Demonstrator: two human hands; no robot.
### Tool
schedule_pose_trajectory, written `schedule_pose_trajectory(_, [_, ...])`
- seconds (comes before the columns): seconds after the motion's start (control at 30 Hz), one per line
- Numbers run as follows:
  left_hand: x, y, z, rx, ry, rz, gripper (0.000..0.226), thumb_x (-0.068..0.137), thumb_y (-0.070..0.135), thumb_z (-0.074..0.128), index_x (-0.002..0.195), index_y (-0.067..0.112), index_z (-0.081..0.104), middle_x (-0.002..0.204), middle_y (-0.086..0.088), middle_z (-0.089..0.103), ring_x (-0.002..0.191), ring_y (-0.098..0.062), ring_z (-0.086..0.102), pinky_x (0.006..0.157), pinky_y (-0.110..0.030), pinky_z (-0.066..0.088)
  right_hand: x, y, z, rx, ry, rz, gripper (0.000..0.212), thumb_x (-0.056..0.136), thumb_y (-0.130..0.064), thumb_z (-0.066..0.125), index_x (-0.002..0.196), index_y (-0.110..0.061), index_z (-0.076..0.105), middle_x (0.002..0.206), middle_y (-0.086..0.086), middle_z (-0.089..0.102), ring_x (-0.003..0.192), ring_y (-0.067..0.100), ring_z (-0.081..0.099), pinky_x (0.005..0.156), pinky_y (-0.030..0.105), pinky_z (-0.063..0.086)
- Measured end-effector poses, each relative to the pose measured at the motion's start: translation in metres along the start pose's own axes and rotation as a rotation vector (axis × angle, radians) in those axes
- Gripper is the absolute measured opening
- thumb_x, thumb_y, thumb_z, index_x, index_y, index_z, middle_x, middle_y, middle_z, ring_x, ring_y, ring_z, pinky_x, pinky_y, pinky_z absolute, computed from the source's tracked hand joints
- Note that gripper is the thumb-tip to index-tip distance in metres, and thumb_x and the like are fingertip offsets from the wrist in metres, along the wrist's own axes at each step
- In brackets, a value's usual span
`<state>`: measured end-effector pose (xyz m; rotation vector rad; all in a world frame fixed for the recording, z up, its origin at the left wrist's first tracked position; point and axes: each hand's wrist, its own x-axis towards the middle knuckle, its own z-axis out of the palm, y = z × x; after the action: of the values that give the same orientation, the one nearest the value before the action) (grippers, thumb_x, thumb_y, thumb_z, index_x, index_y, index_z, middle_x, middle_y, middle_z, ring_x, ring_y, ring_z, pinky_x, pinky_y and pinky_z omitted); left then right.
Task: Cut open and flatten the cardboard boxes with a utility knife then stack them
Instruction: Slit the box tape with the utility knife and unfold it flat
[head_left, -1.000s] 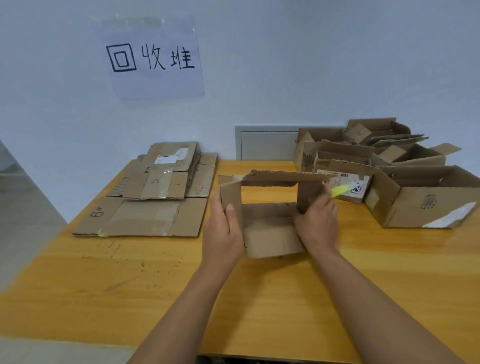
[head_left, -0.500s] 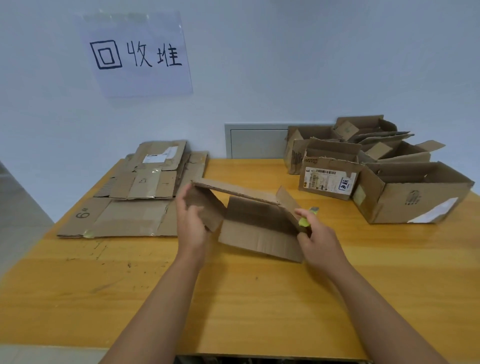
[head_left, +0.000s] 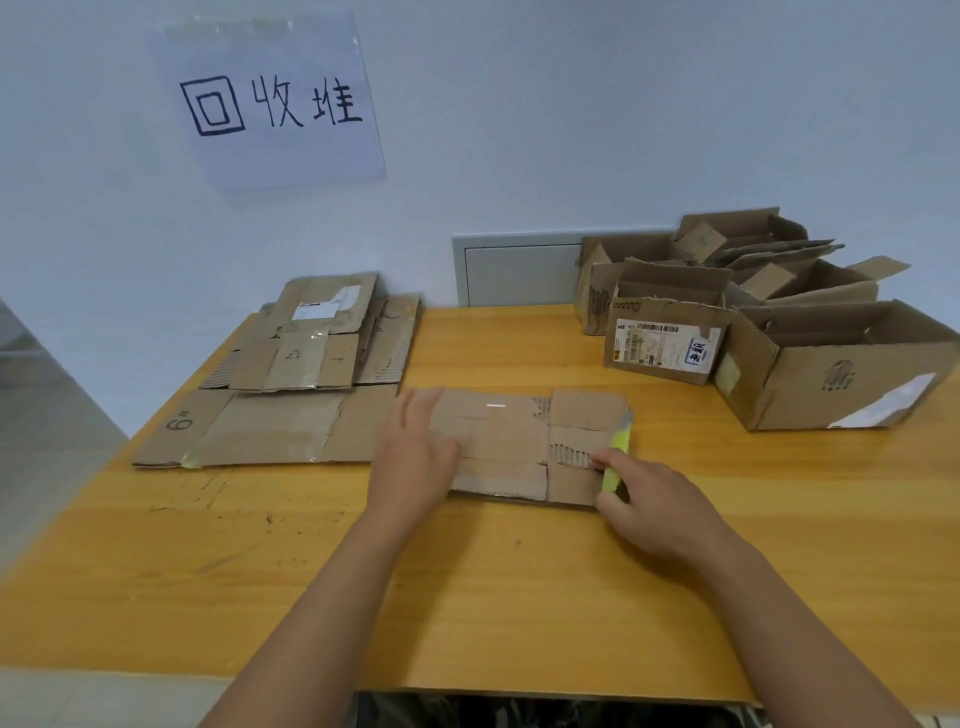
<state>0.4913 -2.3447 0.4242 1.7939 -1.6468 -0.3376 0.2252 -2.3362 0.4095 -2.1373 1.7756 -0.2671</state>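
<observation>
— How many boxes are counted, and where?

— One flattened cardboard box (head_left: 524, 441) is laid on the wooden table (head_left: 467, 582) in front of the person. A stack of flattened boxes (head_left: 291, 379) is seen at the far left of the table; at least three layers can be told apart, though the exact number is hidden by the overlap. A cluster of unflattened boxes (head_left: 753, 317) is set at the far right, roughly five, but the rear ones are covered by those in front and cannot be counted surely.

— And the hands?

— Two are seen. The left hand (head_left: 415, 457) is laid flat, fingers straight, on the left part of the flattened box. The right hand (head_left: 654, 504) is curled round a yellow-green utility knife (head_left: 618, 452) at the box's right edge; whether a blade is out cannot be made out.

— Anything else?

— One paper sign (head_left: 275, 98) with handwritten characters is fixed to the wall, and one grey panel (head_left: 519, 270) is partly hidden behind the boxes. The largest box at right is cut off by the frame edge.
</observation>
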Motion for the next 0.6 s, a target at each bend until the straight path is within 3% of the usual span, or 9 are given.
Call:
schedule_pose_trajectory(0.13, [0.016,0.016,0.029,0.283,-0.308,0.142,0.054,0.102,0.048,0.036,0.153,0.038,0.023,0.165,0.003,0.006,0.152,-0.023,0.002,0.123,-0.043,0.009,-0.004,0.0,0.002,0.104,0.002,0.005,0.045,0.096,-0.062,0.037,0.132,-0.037,0.045,0.119,-0.009,0.059,0.098,0.012,0.053,0.081,0.033,0.047])
schedule_pose_trajectory(0.27, [0.023,0.014,0.055,0.419,-0.477,0.073,0.061,0.098,0.067,0.019,0.154,0.045,0.011,0.166,-0.001,-0.007,0.151,-0.033,-0.01,0.121,-0.052,-0.005,-0.003,0.007,-0.003,0.391,0.087,0.049,0.033,0.105,-0.041,0.035,0.132,-0.034,0.053,0.115,-0.009,0.065,0.102,0.011,0.058,0.087,0.034,0.049])
schedule_pose_trajectory(0.37, [0.02,0.011,0.062,0.473,-0.491,0.051,0.065,0.094,0.072,0.015,0.154,0.047,0.006,0.165,0.0,-0.011,0.15,-0.033,-0.014,0.12,-0.055,-0.008,0.004,0.021,-0.013,0.407,0.202,0.127,0.045,0.106,-0.025,0.036,0.15,-0.033,0.035,0.084,-0.002,0.066,0.08,0.015,0.061,0.072,0.038,0.05])
schedule_pose_trajectory(0.47, [0.02,0.012,0.062,0.49,-0.491,0.034,0.067,0.093,0.074,0.013,0.153,0.049,0.004,0.165,0.0,-0.012,0.15,-0.032,-0.015,0.119,-0.057,-0.01,0.009,0.03,-0.022,0.286,0.085,0.233,0.06,0.106,-0.026,0.038,0.157,-0.032,0.006,0.072,0.006,0.06,0.066,0.019,0.055,0.059,0.035,0.041])
schedule_pose_trajectory(0.53, [0.02,0.013,0.062,0.5,-0.497,0.025,0.067,0.092,0.076,0.013,0.153,0.05,0.003,0.165,0.001,-0.012,0.15,-0.031,-0.015,0.118,-0.057,-0.011,0.012,0.033,-0.025,0.226,-0.017,0.269,0.064,0.106,-0.03,0.039,0.157,-0.026,0.001,0.085,0.006,0.063,0.079,0.02,0.06,0.068,0.036,0.045])
schedule_pose_trajectory(0.6, [0.019,0.014,0.062,0.504,-0.499,0.017,0.067,0.091,0.076,0.013,0.152,0.05,0.003,0.165,0.002,-0.012,0.15,-0.031,-0.016,0.118,-0.057,-0.011,0.013,0.036,-0.025,0.131,-0.121,0.298,0.064,0.106,-0.035,0.038,0.158,-0.025,0.002,0.123,0.014,0.062,0.109,0.028,0.059,0.088,0.039,0.048])
